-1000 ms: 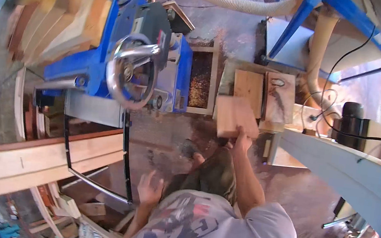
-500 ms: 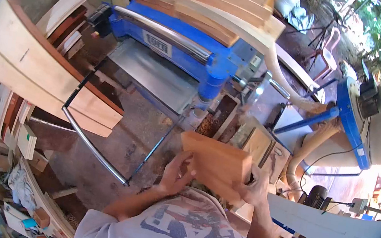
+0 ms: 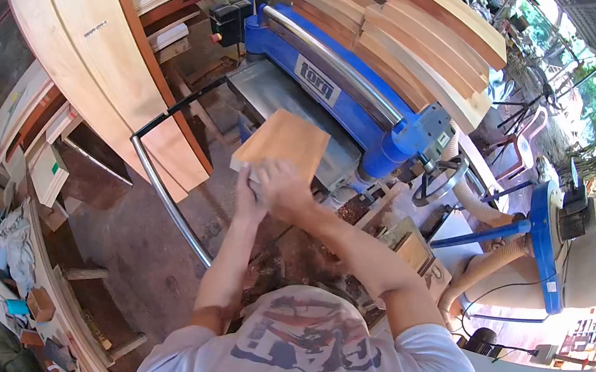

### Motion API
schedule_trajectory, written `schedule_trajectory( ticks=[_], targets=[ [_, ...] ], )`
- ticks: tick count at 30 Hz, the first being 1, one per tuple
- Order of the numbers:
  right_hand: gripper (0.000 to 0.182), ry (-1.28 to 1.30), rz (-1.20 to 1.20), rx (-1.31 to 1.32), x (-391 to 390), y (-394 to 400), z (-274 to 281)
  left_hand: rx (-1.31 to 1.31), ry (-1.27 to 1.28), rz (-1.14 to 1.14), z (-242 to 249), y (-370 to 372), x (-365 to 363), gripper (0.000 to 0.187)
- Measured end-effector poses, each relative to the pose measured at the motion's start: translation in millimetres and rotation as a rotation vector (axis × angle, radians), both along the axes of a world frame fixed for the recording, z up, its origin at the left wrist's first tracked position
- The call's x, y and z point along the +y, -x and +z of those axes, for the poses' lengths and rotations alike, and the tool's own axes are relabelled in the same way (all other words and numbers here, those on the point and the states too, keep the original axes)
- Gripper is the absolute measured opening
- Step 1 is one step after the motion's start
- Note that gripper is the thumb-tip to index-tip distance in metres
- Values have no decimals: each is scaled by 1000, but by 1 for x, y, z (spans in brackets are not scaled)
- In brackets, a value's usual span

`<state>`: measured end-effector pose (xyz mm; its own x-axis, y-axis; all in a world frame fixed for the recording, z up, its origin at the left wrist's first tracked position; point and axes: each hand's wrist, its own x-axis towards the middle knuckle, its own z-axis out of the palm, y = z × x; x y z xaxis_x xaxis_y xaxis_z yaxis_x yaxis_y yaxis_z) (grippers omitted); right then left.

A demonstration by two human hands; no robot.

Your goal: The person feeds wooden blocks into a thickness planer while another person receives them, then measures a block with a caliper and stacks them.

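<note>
A thick, pale-brown wooden board (image 3: 293,140) is held out in front of me, over the near side of the planer's metal bed (image 3: 259,83). My left hand (image 3: 249,196) closes on the board's near end, its thumb up against the edge. Beside it, my right hand (image 3: 284,188) lies over the same end with bent fingers, slightly blurred. The undersides of both grips are hidden. Beyond the board stands the blue thickness planer (image 3: 341,90) with a long steel roller (image 3: 329,62) along its top.
Stacked boards (image 3: 422,44) lie on and behind the planer. A long wide panel (image 3: 99,39) stands on the left, close to a curved metal bar (image 3: 171,203). To the right are a handwheel (image 3: 443,182) and a blue dust collector (image 3: 547,241) with hoses.
The board has moved forward and left, from near my chest to the planer bed. My hands have gone from opposite sides of it to its near end together.
</note>
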<state>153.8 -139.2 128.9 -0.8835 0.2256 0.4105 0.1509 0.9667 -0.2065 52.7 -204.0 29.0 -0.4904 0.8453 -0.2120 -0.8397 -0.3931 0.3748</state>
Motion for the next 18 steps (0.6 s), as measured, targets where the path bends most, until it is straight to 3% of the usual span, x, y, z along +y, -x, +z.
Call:
schedule_trajectory(
  ticks=[2, 3, 6, 8, 10, 12, 14, 16, 18],
  targets=[
    [42, 6, 73, -73, -7, 4, -21, -58, -29, -32, -16, 18, 1, 50],
    [44, 57, 99, -144, -14, 1, -35, -23, 84, 33, -6, 22, 5, 52],
    [50, 226, 125, -269, -38, -32, -52, -36, 184, 86, -37, 49, 30, 50],
    [51, 565, 48, -132, -45, -77, -57, 140, 311, 154, -58, 62, 47, 50],
    [49, 661, -109, -344, -34, -130, -66, 213, 413, 202, -64, 67, 56, 51],
    [42, 651, -338, -232, -34, -193, -83, 185, 494, 229, -50, 69, 58, 54],
    [37, 700, -671, -381, -34, -236, -52, 315, 463, 297, -12, 62, 52, 55],
    [35, 692, -794, -262, -36, -278, -42, 541, 420, 386, 6, 62, 44, 57],
    [33, 669, -931, -199, -43, -318, -55, 942, 454, 377, 45, 59, 28, 55]
  ],
)
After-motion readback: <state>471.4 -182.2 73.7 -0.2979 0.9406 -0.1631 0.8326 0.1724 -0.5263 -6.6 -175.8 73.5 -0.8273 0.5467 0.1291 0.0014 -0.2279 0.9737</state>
